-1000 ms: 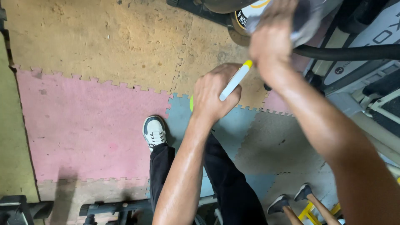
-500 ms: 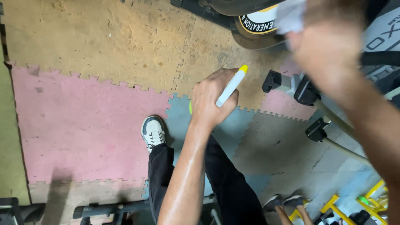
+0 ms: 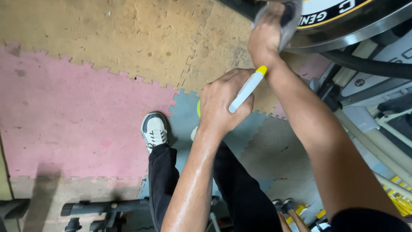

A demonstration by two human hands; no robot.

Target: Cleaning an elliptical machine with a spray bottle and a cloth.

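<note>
My left hand (image 3: 225, 103) is closed around a spray bottle whose white nozzle with a yellow tip (image 3: 248, 88) sticks out toward the upper right. A bit of yellow-green bottle (image 3: 199, 107) shows at the left of the fist. My right hand (image 3: 268, 36) is raised at the top, gripping a grey cloth (image 3: 291, 19) pressed against the rim of a large round black machine part with a white and yellow face (image 3: 343, 21). My right forearm crosses just right of the nozzle.
Foam puzzle mats cover the floor: tan (image 3: 107, 34), pink (image 3: 64, 116), blue-grey (image 3: 184, 116). My legs in black trousers and a white shoe (image 3: 154, 129) are below. Exercise machine frame and a black hose (image 3: 365, 64) stand right; a dark metal bar (image 3: 103, 208) lies at bottom left.
My right hand has swung back left and up onto the round machine part with the cloth. The left hand with the spray bottle has stayed about where it was.
</note>
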